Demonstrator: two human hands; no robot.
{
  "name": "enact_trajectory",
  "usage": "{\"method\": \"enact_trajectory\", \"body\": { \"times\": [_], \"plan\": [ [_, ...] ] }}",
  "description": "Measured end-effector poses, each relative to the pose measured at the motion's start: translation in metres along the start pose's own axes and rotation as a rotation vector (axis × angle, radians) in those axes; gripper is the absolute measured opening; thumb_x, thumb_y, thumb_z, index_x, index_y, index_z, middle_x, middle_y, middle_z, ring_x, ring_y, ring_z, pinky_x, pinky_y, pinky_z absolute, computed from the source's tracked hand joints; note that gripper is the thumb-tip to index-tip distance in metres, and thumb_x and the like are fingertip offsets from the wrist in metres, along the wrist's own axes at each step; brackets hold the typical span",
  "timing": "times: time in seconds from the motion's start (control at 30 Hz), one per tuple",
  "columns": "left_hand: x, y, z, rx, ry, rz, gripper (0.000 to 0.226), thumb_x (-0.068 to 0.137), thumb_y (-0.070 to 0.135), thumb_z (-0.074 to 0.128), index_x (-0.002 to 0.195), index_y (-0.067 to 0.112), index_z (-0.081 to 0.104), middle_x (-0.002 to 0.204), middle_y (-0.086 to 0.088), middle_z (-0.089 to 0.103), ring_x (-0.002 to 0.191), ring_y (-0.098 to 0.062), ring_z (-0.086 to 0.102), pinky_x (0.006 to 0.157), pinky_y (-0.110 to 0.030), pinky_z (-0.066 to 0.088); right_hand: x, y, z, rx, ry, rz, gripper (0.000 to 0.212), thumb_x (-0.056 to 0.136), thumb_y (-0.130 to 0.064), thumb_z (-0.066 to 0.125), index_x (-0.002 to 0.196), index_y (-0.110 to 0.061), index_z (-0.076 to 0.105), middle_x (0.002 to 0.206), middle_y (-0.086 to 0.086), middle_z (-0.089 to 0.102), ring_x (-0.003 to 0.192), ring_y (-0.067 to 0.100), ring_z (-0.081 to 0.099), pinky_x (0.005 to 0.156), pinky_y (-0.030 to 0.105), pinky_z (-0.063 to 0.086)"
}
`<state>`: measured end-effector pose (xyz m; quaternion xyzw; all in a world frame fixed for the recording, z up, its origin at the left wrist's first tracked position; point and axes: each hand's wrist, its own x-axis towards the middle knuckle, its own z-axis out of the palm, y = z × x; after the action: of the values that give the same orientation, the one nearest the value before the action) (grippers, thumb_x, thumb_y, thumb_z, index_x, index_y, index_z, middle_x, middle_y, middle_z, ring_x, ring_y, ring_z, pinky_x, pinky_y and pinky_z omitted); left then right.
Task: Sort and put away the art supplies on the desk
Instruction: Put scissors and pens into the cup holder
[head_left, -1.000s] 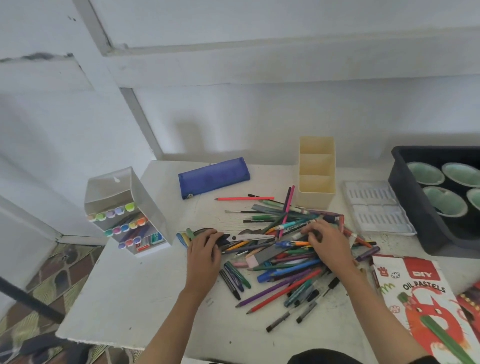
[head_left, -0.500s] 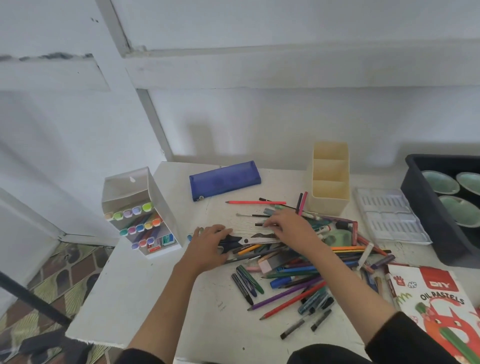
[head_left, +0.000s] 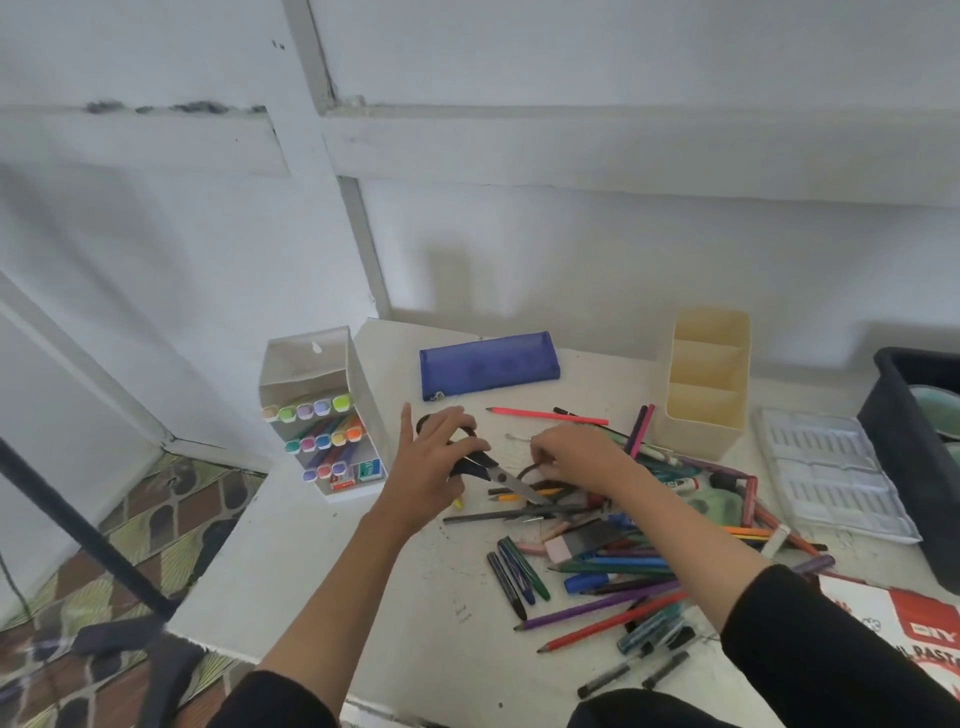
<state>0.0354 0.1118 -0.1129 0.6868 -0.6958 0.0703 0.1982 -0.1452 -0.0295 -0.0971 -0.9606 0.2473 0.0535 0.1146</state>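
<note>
Desk: white desk (head_left: 322, 571) carries everything; sorting looks barely begun.
Rack: white plastic marker rack (head_left: 366, 415) at the left edge, markers slotted in.
Organiser: cream three-compartment plastic organiser (head_left: 701, 431) near the back edge.
Case: blue fabric pencil case (head_left: 488, 364), back edge, between rack and organiser.
Heap: heap of coloured pens and pencils (head_left: 613, 566), mid-desk toward the right edge, crossed and tangled.
Scissors: black-handled steel scissors (head_left: 511, 484) at the heap's left fringe, blades closed, tips over the heap.
Left hand (head_left: 431, 467): fingers wrapped on the handles.
Right hand (head_left: 582, 452): fingers curled into the heap; clamped or not, cannot tell.
Advice: lift the scissors clear with blades closed and tips away from the right hand, which should steady the heap.
</note>
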Motion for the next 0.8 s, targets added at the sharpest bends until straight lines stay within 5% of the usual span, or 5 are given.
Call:
{"method": "enact_trajectory", "body": {
  "times": [0.13, 0.3, 0.57, 0.7, 0.8],
  "plan": [
    [0.005, -0.001, -0.002, -0.060, -0.086, -0.014, 0.049, 0.063, -0.001, 0.079, 0.103, 0.025, 0.066, 0.124, -0.001, 0.056, 0.137, -0.033, 0.029, 0.103, -0.069, 0.020, -0.003, 0.000, -0.006, 0.045, 0.162, 0.065, 0.011, 0.088, -0.020, 0.052, 0.098, -0.016, 0.051, 0.082, 0.001, 0.063, 0.070, 0.019, 0.054, 0.058, 0.028, 0.041],
    [0.014, 0.002, -0.009, -0.113, -0.022, 0.075, 0.050, 0.056, -0.005, 0.079, 0.100, 0.017, 0.068, 0.115, -0.008, 0.058, 0.118, -0.026, 0.032, 0.086, -0.050, 0.050, -0.005, 0.000, -0.004, 0.218, 0.302, 0.141, 0.027, 0.091, -0.011, 0.047, 0.117, -0.014, 0.050, 0.092, 0.005, 0.062, 0.072, 0.017, 0.049, 0.061, 0.025, 0.036],
    [0.037, 0.004, -0.047, -0.209, 0.044, 0.071, 0.047, 0.063, 0.017, 0.073, 0.109, 0.014, 0.068, 0.115, -0.003, 0.053, 0.106, -0.016, 0.040, 0.088, -0.031, 0.044, -0.011, 0.009, -0.023, 0.469, 0.704, 0.249, 0.023, 0.092, -0.006, 0.049, 0.111, -0.007, 0.062, 0.091, 0.008, 0.067, 0.073, 0.019, 0.056, 0.070, 0.027, 0.045],
    [0.051, 0.008, -0.063, -0.243, 0.076, 0.068, 0.039, 0.063, 0.023, 0.069, 0.101, 0.015, 0.071, 0.110, 0.000, 0.057, 0.100, -0.018, 0.045, 0.087, -0.024, 0.041, -0.018, 0.020, -0.049, 0.703, 0.865, 0.300, 0.018, 0.093, -0.005, 0.049, 0.106, -0.008, 0.061, 0.079, 0.004, 0.063, 0.065, 0.028, 0.063, 0.064, 0.045, 0.054],
    [0.067, 0.014, -0.073, -0.261, 0.093, 0.063, 0.039, 0.064, 0.029, 0.068, 0.101, 0.015, 0.070, 0.109, -0.001, 0.058, 0.099, -0.016, 0.046, 0.088, -0.017, 0.035, -0.027, 0.029, -0.071, 0.755, 0.963, 0.326, 0.013, 0.094, -0.010, 0.051, 0.103, -0.010, 0.060, 0.076, 0.003, 0.063, 0.058, 0.025, 0.065, 0.053, 0.031, 0.054]
  ]
}}
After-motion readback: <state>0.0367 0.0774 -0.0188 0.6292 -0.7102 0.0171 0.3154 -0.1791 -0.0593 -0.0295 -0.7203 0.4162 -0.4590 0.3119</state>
